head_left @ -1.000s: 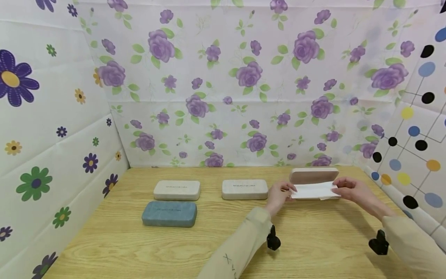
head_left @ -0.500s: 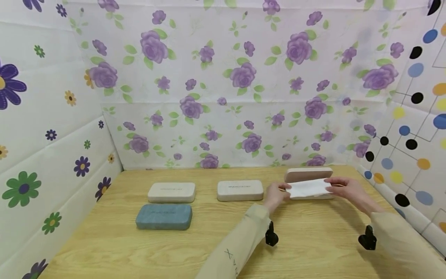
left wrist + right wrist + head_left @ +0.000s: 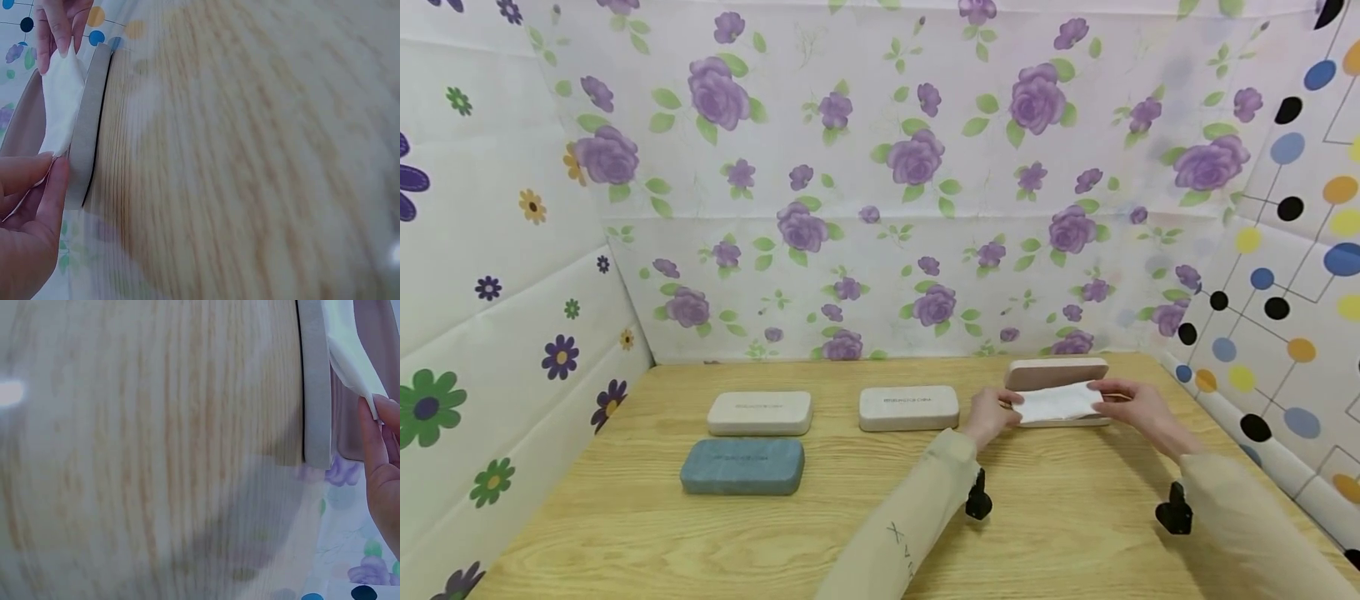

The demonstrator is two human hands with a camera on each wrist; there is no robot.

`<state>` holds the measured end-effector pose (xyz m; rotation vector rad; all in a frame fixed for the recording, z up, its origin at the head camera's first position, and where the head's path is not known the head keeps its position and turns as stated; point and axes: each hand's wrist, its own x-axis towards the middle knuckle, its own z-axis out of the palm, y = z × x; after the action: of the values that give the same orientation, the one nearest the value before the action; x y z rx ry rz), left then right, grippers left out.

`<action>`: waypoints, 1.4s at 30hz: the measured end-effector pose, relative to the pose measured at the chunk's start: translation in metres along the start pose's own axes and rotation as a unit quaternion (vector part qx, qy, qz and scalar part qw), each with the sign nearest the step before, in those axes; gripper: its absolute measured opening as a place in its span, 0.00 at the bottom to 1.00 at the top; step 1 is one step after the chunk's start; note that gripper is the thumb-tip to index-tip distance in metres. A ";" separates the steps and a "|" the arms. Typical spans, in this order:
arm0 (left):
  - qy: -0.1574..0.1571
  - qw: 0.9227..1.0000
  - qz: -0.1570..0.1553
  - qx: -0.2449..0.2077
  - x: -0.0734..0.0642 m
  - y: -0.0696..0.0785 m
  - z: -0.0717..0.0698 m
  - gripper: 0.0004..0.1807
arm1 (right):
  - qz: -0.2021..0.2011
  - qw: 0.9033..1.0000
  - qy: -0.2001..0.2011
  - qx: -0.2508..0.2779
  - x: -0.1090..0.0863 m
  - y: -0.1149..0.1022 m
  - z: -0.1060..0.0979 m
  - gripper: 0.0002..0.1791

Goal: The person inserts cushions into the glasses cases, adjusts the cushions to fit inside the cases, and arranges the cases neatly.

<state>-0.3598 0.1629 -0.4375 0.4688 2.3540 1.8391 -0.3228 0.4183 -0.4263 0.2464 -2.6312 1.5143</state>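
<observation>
A folded white cloth [image 3: 1057, 402] stretches between both hands over an opened glasses case [image 3: 1056, 372], whose lid stands raised behind it. My left hand [image 3: 990, 417] pinches the cloth's left end between thumb and fingers. At the opposite end my right hand [image 3: 1142, 410] pinches the other edge. In the left wrist view the cloth [image 3: 61, 103] sags along the case's front wall [image 3: 87, 131]. The right wrist view shows the thumb and fingers of the right hand [image 3: 382, 447] on the cloth's corner. What lies inside the case is mostly hidden by the cloth.
Two closed off-white glasses cases, one in the middle [image 3: 909, 408] and one at left [image 3: 760, 413], lie on the wooden table [image 3: 820, 533]. A closed blue case [image 3: 742, 466] lies in front of the left one. Patterned sheets [image 3: 850, 275] wall the table.
The cloth has lifted slightly off the case's base and then come down a little, with both hands still pinching its ends. The head view has shifted to the right.
</observation>
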 end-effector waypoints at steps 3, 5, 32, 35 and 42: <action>-0.001 1.000 -0.004 -0.005 0.000 0.001 0.000 0.12 | -0.007 1.000 0.005 -0.004 -0.001 0.003 0.000 0.25; -0.001 1.000 -0.010 -0.016 0.002 0.001 0.002 0.12 | -0.014 1.000 0.009 -0.008 -0.001 0.005 0.000 0.25; 0.048 0.992 0.033 0.108 0.013 0.001 0.005 0.12 | -0.006 0.997 0.036 -0.070 0.007 0.009 0.003 0.20; 0.049 0.994 0.028 0.093 0.013 0.001 0.005 0.12 | -0.017 0.993 0.062 -0.096 0.008 0.006 0.005 0.18; 0.050 0.997 0.032 0.043 0.010 -0.001 0.002 0.11 | -0.006 0.988 0.097 -0.124 0.007 0.006 0.004 0.16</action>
<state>-0.3693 0.1680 -0.4380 0.4787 2.5202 1.8344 -0.3303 0.4170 -0.4321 0.0882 -2.6191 1.1277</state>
